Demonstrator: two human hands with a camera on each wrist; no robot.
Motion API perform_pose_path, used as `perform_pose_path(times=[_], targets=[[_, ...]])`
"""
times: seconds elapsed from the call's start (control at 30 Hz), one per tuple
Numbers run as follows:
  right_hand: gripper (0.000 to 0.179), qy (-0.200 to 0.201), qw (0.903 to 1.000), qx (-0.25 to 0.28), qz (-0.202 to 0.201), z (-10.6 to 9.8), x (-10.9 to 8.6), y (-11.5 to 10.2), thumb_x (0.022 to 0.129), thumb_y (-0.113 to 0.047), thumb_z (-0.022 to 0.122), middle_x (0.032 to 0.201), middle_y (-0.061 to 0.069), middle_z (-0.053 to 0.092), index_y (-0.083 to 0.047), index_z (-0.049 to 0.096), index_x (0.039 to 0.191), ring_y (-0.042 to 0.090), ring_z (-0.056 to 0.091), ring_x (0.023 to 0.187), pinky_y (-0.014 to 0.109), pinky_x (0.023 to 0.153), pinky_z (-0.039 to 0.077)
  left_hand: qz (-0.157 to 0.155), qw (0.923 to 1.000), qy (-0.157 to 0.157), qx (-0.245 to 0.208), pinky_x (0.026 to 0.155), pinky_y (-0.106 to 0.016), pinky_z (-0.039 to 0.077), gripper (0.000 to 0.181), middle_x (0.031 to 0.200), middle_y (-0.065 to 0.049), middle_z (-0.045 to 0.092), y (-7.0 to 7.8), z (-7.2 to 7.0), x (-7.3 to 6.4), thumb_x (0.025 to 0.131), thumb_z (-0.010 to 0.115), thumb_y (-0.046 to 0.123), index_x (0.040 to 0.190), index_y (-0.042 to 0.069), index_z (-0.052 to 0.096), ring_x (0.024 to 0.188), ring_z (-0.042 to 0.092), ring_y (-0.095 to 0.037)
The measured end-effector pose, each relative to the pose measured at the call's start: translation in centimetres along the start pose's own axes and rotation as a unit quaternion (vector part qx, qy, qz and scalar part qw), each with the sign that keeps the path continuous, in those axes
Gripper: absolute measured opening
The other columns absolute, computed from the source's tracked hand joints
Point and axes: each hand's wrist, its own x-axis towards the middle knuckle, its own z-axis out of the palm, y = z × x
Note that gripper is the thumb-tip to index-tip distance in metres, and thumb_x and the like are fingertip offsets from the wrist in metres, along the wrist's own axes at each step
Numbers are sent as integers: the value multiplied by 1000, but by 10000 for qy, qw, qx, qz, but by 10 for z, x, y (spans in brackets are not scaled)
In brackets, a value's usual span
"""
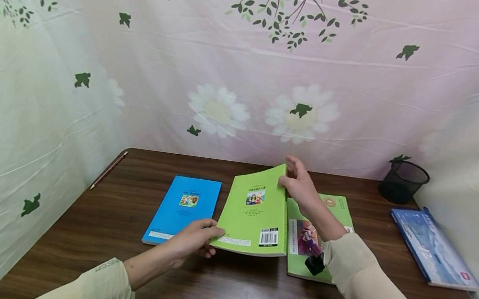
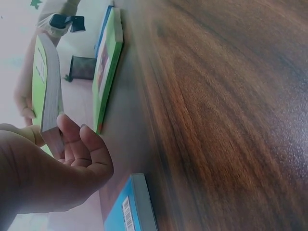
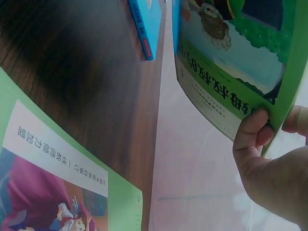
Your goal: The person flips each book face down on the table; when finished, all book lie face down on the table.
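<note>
A lime-green paperback book (image 1: 252, 222) is held tilted above the table, its back cover with a barcode facing up in the head view. My left hand (image 1: 193, 238) pinches its near left corner, thumb on top and fingers beneath. At the far right corner my right hand (image 1: 303, 185) grips the book's edge, as the right wrist view shows with its fingers (image 3: 252, 130) on the illustrated front cover. A blue book (image 1: 184, 208) lies flat to the left. Partly under my right forearm lies a light green book (image 1: 318, 240) with a purple picture.
A blue-and-white book (image 1: 433, 248) rests at the table's right side. Behind it a black mesh pen holder (image 1: 403, 182) stands in the corner. A pencil (image 1: 108, 170) lies along the left edge of the brown wooden table (image 1: 221, 288). Patterned curtains (image 1: 250, 65) rise around the table.
</note>
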Motion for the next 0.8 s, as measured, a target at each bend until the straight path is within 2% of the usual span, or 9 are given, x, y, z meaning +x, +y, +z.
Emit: perform_pose_path(times=[0.2, 0.5, 0.67, 0.8], targets=[[86, -39, 10000, -60, 20, -1, 1, 3, 85, 0, 54, 153, 21, 36, -15, 16, 160, 30, 50, 109, 29, 70, 51, -31, 10000, 87, 8, 66, -29, 53, 35, 89, -5, 68, -1, -1, 0, 99, 61, 32, 120, 4, 59, 67, 61, -17], [88, 95, 9995, -313, 0, -1, 1, 5, 84, -2, 57, 161, 21, 26, -17, 16, 161, 36, 50, 117, 32, 72, 52, -67, 9998, 168, -41, 66, -28, 53, 36, 89, -4, 69, 0, -2, 0, 99, 60, 32, 121, 4, 59, 66, 60, -16], [89, 179, 9990, -418, -49, -2, 0, 5, 84, -3, 59, 160, 21, 27, -20, 17, 161, 37, 47, 120, 33, 71, 51, -99, 9998, 183, -56, 65, -28, 53, 37, 90, -5, 70, 0, -2, 1, 98, 61, 32, 122, 4, 59, 67, 60, -17], [89, 183, 9989, -423, -97, -2, 1, 8, 84, -2, 59, 159, 22, 29, -20, 17, 161, 35, 51, 112, 32, 69, 52, -123, 9997, 218, -73, 65, -28, 53, 37, 89, -4, 70, 0, -2, 1, 98, 62, 33, 121, 5, 60, 66, 60, -17]])
